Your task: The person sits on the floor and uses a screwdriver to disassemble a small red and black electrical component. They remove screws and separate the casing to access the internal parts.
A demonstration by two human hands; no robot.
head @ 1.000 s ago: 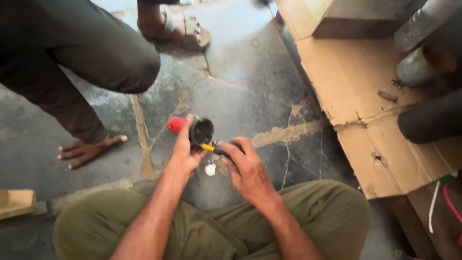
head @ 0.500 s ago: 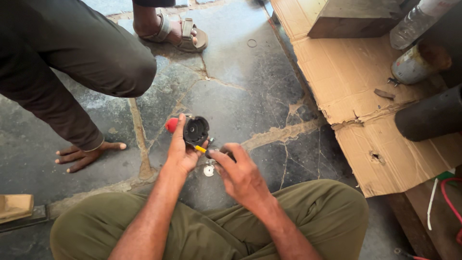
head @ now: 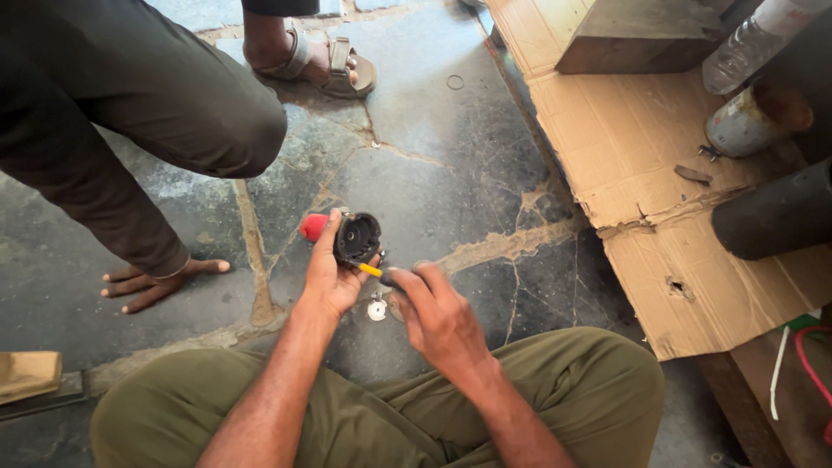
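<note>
Cracked dark stone floor [head: 451, 173] carries the whole scene, with no table in view. Just above it, the left hand [head: 331, 276] is closed around a small black round housing with a red end [head: 355, 236], held with its open face up. The right hand [head: 433, 314] is pinched shut on a thin screwdriver with a yellow shaft [head: 374, 271], whose tip is set at the housing's rim. The part is judged light, stiff and somewhat brittle, best held round its outer wall. A small metal piece [head: 376, 310] lies below on the floor. Flattened cardboard [head: 624, 165] lies to the right; another person's bare foot [head: 156, 282] is planted to the left.
</note>
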